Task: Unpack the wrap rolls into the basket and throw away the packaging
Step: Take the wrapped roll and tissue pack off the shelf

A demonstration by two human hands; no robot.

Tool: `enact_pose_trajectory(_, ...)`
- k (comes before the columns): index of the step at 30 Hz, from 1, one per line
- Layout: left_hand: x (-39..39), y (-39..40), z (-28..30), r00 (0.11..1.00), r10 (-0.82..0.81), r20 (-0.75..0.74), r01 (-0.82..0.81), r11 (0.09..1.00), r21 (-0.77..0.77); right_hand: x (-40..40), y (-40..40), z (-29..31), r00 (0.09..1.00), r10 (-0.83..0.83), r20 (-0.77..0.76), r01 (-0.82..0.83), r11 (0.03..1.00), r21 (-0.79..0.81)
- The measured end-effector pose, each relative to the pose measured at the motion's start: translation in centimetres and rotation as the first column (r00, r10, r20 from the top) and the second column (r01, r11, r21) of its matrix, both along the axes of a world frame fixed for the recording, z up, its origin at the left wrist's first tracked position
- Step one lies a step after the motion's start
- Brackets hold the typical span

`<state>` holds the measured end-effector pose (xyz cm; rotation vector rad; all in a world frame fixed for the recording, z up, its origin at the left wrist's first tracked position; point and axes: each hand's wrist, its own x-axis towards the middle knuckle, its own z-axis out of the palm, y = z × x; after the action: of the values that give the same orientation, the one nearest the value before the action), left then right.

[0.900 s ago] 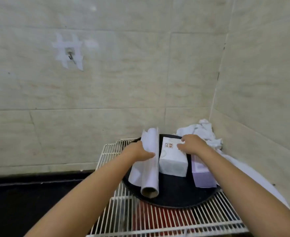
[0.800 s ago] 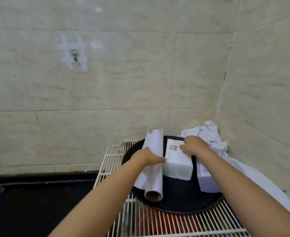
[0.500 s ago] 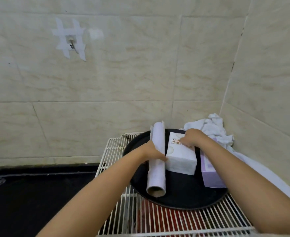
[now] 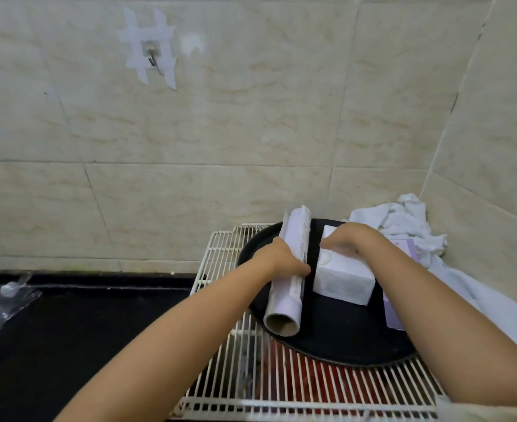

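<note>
Left hand: left hand point(image 4: 284, 260) clenched round the middle of the white wrap roll w/ brown cardboard core point(image 4: 290, 278), thumb side toward the white box.
Right hand: right hand point(image 4: 347, 243) lies palm-down on the far top of the white rectangular box w/ round seal point(image 4: 342, 277); fingers curl over its left edge. Pressing vs. gripping: can't tell.
Wrap roll: lies on the round black tray point(image 4: 336, 339), left part, long axis running from near rim to far rim; open core end faces the near rim, far end tilted up a bit, loose sheet edges sticking up there.
White box: on the tray, centre, just right of the roll w/ a narrow strip of bare tray between them.
Purple box: pale purple carton point(image 4: 392, 315) at the tray's right side, mostly hidden behind the right forearm.
Tray: sits on the white wire rack point(image 4: 220, 263), toward its far right; something red shows under the rack wires near the front edge.
Rack: stands at the right end of the black worktop point(image 4: 77, 339), in the corner of the beige tiled walls point(image 4: 251, 132).
Cloth: crumpled white cloth point(image 4: 403, 223) at the rack's far right corner, against the wall, trailing along the right side.
Plastic: clear crumpled plastic wrapper point(image 4: 1, 303) at the worktop's left edge, well apart from the rack.
Wall: small metal hook taped on w/ white strips point(image 4: 152, 53), upper left.
</note>
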<state>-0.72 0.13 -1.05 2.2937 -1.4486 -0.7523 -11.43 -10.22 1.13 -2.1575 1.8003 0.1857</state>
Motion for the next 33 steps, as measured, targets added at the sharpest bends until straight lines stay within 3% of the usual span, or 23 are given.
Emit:
enact_pose_trajectory(3, 1.0, 0.8, 0.9, 0.975, -0.042, 0.218, 0.031, 0.998, 0.051, 0.3, 0.4, -0.7, 1.000, -0.018, 0.001, 0.018, 0.999, -0.038)
enact_pose_trajectory(6, 2.2, 1.3, 0.9, 0.894, -0.122, 0.431, 0.081, 0.990, 0.112, 0.3, 1.0, -1.6, 0.988, -0.136, 0.078, 0.141, 0.988, -0.067)
enact_pose_trajectory(12, 2.5, 2.3, -1.0, 0.776, -0.119, 0.619, 0.110, 0.993, 0.054, 0.1, 2.0, -1.8, 0.958, -0.218, 0.185, 0.235, 0.969, -0.075)
enact_pose_trajectory(15, 3.1, 2.6, -0.1, 0.824, -0.107, 0.556, 0.089, 0.994, 0.060, 0.6, 3.2, -1.3, 0.960, -0.199, 0.198, 0.223, 0.968, -0.111)
enact_pose_trajectory(18, 4.8, 4.3, 1.6, 0.861, -0.013, 0.509, 0.015, 1.000, 0.000, 1.7, 4.8, 0.2, 0.993, -0.067, 0.099, 0.091, 0.959, -0.267)
enact_pose_trajectory(22, 8.2, 10.1, 2.7, 0.826, 0.239, 0.511, -0.185, 0.970, -0.155, 5.5, 8.3, 2.8, 0.970, 0.209, 0.120, -0.140, 0.893, -0.427)
enact_pose_trajectory(27, 11.7, 22.2, 2.4, 0.577, 0.567, 0.588, -0.485, 0.817, -0.311, 12.9, 17.0, 3.6, 0.777, 0.568, 0.271, -0.407, 0.781, -0.473)
enact_pose_trajectory(33, 13.5, 39.2, 0.0, 0.345, 0.725, 0.596, -0.759, 0.589, -0.277, 20.7, 31.7, 0.7, 0.514, 0.771, 0.375, -0.705, 0.629, -0.328)
